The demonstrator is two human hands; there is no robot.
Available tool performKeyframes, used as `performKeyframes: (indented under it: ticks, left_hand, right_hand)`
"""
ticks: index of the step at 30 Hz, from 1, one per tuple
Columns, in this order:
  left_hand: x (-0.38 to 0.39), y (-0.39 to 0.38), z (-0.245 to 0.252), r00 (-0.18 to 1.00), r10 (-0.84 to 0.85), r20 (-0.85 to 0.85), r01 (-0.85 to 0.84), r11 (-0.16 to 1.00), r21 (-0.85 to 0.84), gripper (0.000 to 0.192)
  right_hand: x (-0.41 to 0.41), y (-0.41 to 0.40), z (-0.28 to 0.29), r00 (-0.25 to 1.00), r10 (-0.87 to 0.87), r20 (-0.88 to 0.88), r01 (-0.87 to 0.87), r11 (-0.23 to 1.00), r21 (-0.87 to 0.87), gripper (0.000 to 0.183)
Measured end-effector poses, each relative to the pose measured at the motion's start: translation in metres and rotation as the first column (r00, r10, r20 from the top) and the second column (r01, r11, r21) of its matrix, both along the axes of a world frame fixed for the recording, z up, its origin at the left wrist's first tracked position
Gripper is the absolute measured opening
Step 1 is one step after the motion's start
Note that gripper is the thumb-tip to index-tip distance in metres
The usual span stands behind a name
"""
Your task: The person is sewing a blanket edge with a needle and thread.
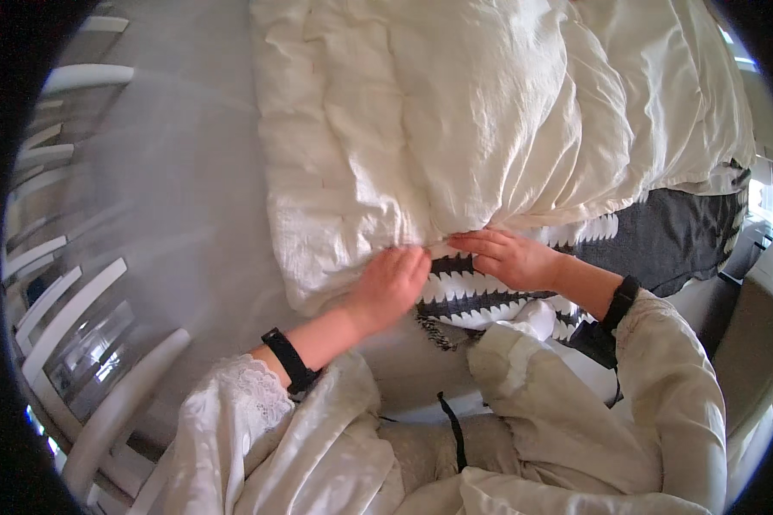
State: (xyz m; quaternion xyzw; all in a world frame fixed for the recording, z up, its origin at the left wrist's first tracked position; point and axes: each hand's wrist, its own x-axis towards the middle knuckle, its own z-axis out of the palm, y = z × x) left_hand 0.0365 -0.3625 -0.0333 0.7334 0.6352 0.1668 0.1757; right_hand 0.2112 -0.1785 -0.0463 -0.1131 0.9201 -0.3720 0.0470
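A large cream cloth cover (451, 96), padded and wrinkled like a quilt, lies spread before me. My right hand (512, 257) pinches its near edge between thumb and fingers. Close by on the left, my left hand (390, 283) also grips that edge; it is blurred and its fingertips are partly hidden. Under the cover, a dark grey and white patterned cloth (483, 302) with jagged white bands shows below my hands. Its plain dark part (670, 238) runs off to the right, and a dark fringe hangs at its near left corner.
The cloths rest on a smooth grey-white tabletop (187, 193). White chair backs with slats (77, 322) line the left side. A beige upholstered piece (753, 347) stands at right. Black bands circle both my wrists, and my loose cream sleeves (673, 386) have lace cuffs.
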Motion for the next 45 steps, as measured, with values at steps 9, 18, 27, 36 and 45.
performKeyframes:
  ticks: [9,18,27,36,45]
  left_hand:
    - [0.005,0.01,-0.013,0.975,0.178,0.13,-0.175,0.984,-0.039,0.018]
    - [0.014,0.017,-0.016,0.94,0.333,0.075,-0.328,0.942,-0.07,0.007]
    - [0.012,0.013,-0.023,0.958,0.219,-0.186,-0.234,0.97,-0.063,0.008]
    - [-0.012,0.009,-0.027,0.994,-0.063,-0.089,0.078,0.982,0.173,0.011]
    - [-0.002,0.003,-0.022,0.985,-0.085,-0.152,0.111,0.979,0.172,0.025]
  right_hand:
    - [0.041,0.007,0.019,0.986,-0.161,0.049,0.156,0.984,0.09,0.014]
    - [-0.008,-0.009,0.001,0.993,-0.02,-0.117,0.036,0.991,0.129,0.019]
    - [-0.012,-0.01,-0.007,1.0,-0.004,-0.027,0.009,0.985,0.17,0.018]
    - [-0.011,-0.004,-0.012,0.999,0.013,-0.039,-0.008,0.992,0.128,0.019]
    - [-0.01,-0.001,-0.017,0.986,-0.009,-0.165,0.037,0.985,0.168,0.014]
